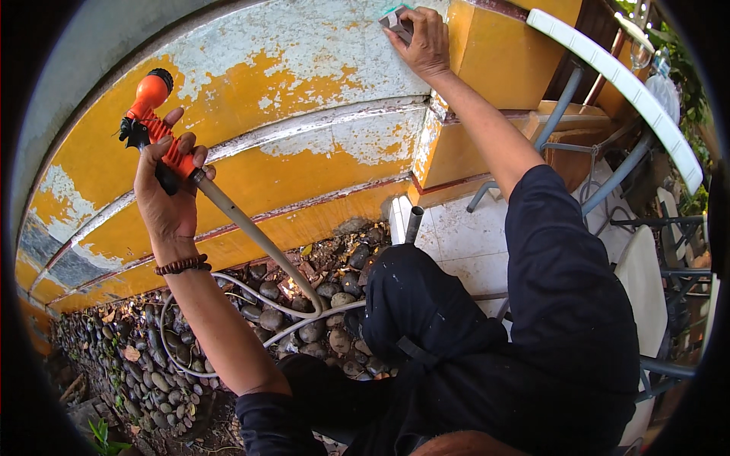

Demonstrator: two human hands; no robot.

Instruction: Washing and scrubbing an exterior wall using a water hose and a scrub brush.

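My left hand [169, 186] is wrapped round the grip of an orange and black hose spray nozzle [161, 125], its head tilted up toward the wall. A beige hose [255, 235] runs down from the nozzle and loops over the stones. My right hand [426, 42] reaches far up to the wall with fingers closed on a small grey block with a green edge [397, 23]. That block is against the wall's face; its exact kind is unclear. The yellow wall [304, 76] shows large pale patches where the paint is gone.
Rounded dark stones [175, 365] and dry leaves cover the ground along the wall's foot. White tiles [471, 235] lie beside a yellow pillar [502, 57]. A white-topped table [631, 91] with grey metal legs and a pale chair [642, 281] stand at the right.
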